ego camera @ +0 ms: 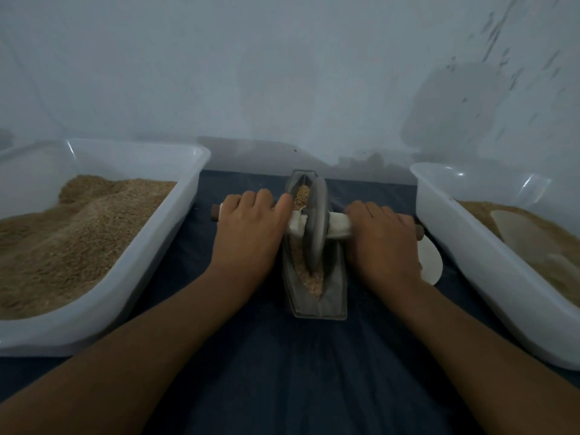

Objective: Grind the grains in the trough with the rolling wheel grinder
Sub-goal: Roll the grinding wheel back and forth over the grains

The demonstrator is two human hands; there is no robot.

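Note:
A grey boat-shaped metal trough (332,301) lies lengthwise on the dark blue cloth in front of me. Grains (303,196) fill its far end, and paler crushed grain (309,279) lies at its near end. The grey rolling wheel (315,227) stands upright in the trough, about midway along it. A wooden axle wrapped in white cloth (339,224) runs through the wheel. My left hand (248,229) grips the axle on the left of the wheel. My right hand (381,238) grips it on the right. Brown axle ends stick out past both hands.
A large white tub (150,255) heaped with brown grain stands on the left. A second white tub (470,246) with grain and a pale scoop stands on the right. A white disc (431,262) lies by my right hand. A pale wall rises close behind.

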